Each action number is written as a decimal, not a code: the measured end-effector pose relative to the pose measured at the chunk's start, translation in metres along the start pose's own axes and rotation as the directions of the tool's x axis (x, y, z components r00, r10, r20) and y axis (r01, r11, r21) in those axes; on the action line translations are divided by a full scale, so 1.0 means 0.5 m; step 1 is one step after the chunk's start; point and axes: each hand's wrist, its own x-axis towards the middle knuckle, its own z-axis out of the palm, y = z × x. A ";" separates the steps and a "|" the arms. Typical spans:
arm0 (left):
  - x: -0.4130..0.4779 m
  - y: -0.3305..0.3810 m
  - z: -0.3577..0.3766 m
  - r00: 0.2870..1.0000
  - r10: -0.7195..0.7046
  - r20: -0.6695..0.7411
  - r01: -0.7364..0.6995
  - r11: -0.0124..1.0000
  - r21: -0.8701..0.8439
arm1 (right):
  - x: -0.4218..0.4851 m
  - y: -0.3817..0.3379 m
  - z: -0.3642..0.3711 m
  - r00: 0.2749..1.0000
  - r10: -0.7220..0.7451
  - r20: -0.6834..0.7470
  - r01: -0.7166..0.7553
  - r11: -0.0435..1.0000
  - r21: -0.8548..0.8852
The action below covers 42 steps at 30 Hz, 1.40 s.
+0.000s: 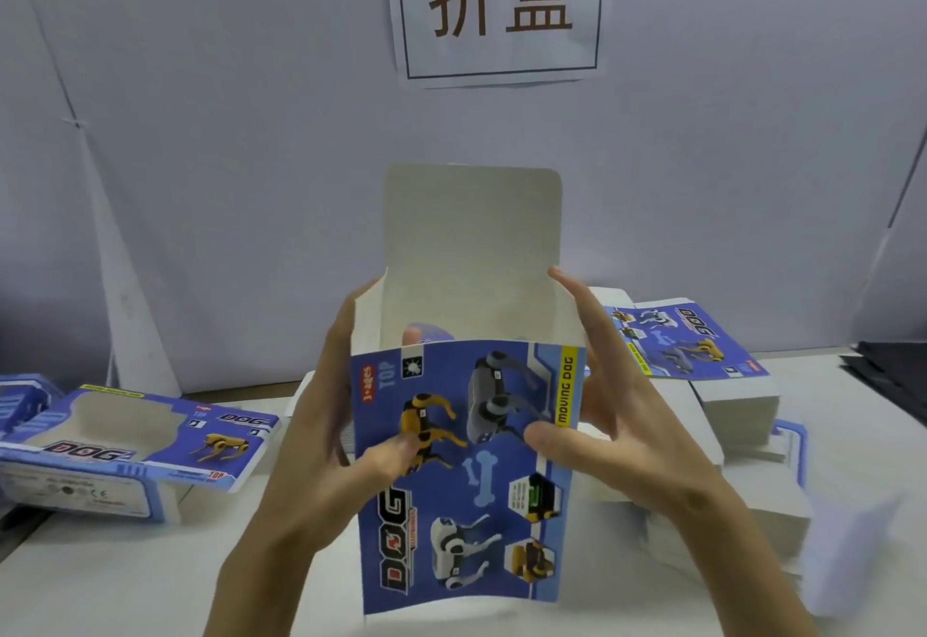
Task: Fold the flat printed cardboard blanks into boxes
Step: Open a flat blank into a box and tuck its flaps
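A blue printed box point(481, 476) with robot dogs and the word DOG stands upright in the middle, its open end up and its long white lid flap point(471, 245) raised at the back. My left hand point(321, 435) grips its left wall, thumb on the printed front and fingers behind. My right hand point(607, 415) holds the right wall, thumb on the front and fingers stretched up along the side flap. A fingertip shows inside the opening.
A folded box point(125, 441) with a window cutout lies at the left on the white table point(100, 581). A stack of flat blanks point(697, 345) sits at the back right, more white blanks lie under my hands. A wall sign point(501, 4) hangs behind.
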 end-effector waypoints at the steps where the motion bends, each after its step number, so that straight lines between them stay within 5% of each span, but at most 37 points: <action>1: -0.001 0.005 -0.001 1.000 -0.001 -0.006 0.001 1.000 0.025 | -0.002 -0.007 -0.002 1.000 -0.011 -0.006 0.011 1.000 -0.011; 6: -0.005 0.007 -0.013 0.999 0.024 0.042 -0.031 0.985 0.171 | -0.011 -0.032 -0.009 0.998 -0.067 0.002 0.067 0.997 -0.037; 14: -0.010 0.032 -0.011 0.995 0.064 0.079 -0.077 0.983 0.164 | -0.015 -0.042 -0.011 0.999 -0.034 0.003 0.034 0.996 -0.082; 21: -0.013 0.048 -0.020 0.999 0.043 0.023 -0.044 0.998 0.045 | -0.014 -0.051 -0.003 0.995 -0.096 -0.018 0.091 0.974 -0.206; 24: 0.009 0.052 -0.022 0.998 0.027 0.062 -0.017 0.989 -0.147 | -0.011 -0.044 -0.001 0.990 -0.135 -0.050 0.112 0.940 -0.323; 27: 0.025 0.057 -0.019 0.994 -0.112 -0.017 0.106 0.970 -0.220 | -0.004 -0.028 0.004 0.981 -0.181 -0.073 0.125 0.870 -0.476; 30: 0.030 0.051 0.000 0.956 -0.159 -0.248 0.166 0.986 0.010 | 0.003 -0.015 0.014 0.985 -0.168 -0.050 0.115 0.837 -0.535; 34: 0.025 0.055 0.022 0.922 -0.018 -0.386 0.195 0.885 0.423 | 0.001 -0.005 0.029 0.989 -0.151 -0.001 0.124 0.817 -0.563; 42: 0.027 0.062 -0.007 0.899 -0.002 -0.439 0.279 0.774 0.568 | -0.004 -0.018 0.045 0.981 -0.186 0.044 0.171 0.751 -0.638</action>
